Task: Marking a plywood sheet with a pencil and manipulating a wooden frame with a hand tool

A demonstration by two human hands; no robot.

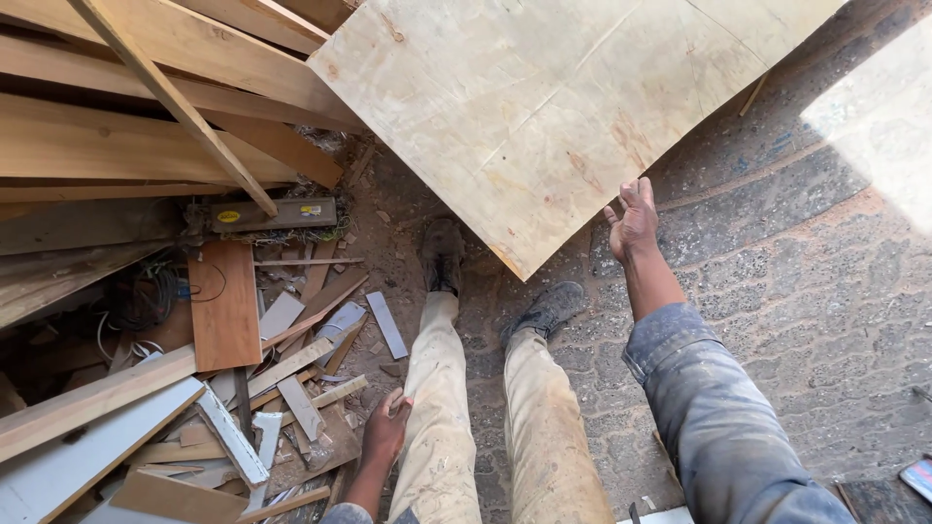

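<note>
A large pale plywood sheet [544, 107] leans across the upper middle, its lower corner near my shoes. My right hand [633, 218] is raised with fingers spread against the sheet's lower right edge, touching it without a closed grip. My left hand [386, 429] hangs low beside my left leg, fingers curled loosely, apparently around a small wood piece; I cannot tell for sure. My legs in dusty light trousers [485, 408] and dark shoes [442, 254] stand on the ground.
A heap of timber planks [126, 146] fills the upper left. Scrap offcuts, strips and wires [262, 388] litter the ground at the lower left. Cobbled paving [825, 311] lies to the right, sunlit at the far right.
</note>
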